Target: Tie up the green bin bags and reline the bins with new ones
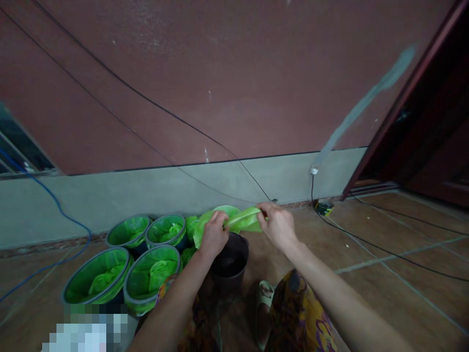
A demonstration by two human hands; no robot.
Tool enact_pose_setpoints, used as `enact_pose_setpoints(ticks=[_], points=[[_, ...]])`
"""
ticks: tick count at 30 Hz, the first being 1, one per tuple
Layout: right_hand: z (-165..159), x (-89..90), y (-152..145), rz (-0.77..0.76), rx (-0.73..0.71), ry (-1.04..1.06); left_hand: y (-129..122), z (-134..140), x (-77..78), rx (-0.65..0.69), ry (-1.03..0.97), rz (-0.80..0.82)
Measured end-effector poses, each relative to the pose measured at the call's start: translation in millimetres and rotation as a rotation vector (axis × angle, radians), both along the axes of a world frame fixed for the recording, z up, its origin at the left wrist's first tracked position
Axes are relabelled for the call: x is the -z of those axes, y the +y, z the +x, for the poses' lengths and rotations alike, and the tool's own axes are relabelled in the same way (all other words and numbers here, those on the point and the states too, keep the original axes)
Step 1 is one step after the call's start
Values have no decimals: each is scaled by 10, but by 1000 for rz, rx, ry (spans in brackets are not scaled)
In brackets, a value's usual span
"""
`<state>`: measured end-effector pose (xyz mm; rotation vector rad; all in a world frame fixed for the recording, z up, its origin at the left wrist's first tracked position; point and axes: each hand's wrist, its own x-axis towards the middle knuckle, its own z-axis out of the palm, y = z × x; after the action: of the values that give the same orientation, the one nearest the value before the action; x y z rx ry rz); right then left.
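Observation:
A light green plastic bag (pixel 246 220) is stretched between my two hands. My left hand (pixel 215 233) pinches one end, and my right hand (pixel 277 224) grips the other end, a little higher. Below them a dark bin (pixel 231 271) stands upright on the floor between my legs, its mouth facing up; no liner shows in it. More green plastic (pixel 192 227) lies behind and beside my left hand, partly hidden by it.
Several bins (pixel 95 274) lined with green bags stand to the left. A blue cable (pixel 60 208) runs along the left side, and a black cable (pixel 370 238) crosses the tiled floor at right. A small can (pixel 324 209) sits by the wall, near a doorway (pixel 399 146).

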<state>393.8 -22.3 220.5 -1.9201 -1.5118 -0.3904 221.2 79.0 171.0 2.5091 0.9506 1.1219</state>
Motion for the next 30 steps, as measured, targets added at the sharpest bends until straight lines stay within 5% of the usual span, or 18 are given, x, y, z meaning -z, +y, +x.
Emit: enact_pose_setpoints(ticks=[5, 13, 18, 23, 27, 30], points=[[337, -79, -279, -60, 154, -197, 158, -215, 132, -101, 104, 26], [584, 19, -514, -92, 242, -274, 428, -398, 86, -300, 113, 120], [763, -30, -672, -136, 367, -289, 566, -565, 86, -479, 206, -51], [1096, 102, -614, -443, 396, -315, 724, -687, 110, -502, 283, -257], [1263, -307, -522, -450, 306, -322, 878, -662, -281, -396, 339, -358], [1209, -817, -685, 27, 353, -218, 926, -703, -780, -433, -46, -210]])
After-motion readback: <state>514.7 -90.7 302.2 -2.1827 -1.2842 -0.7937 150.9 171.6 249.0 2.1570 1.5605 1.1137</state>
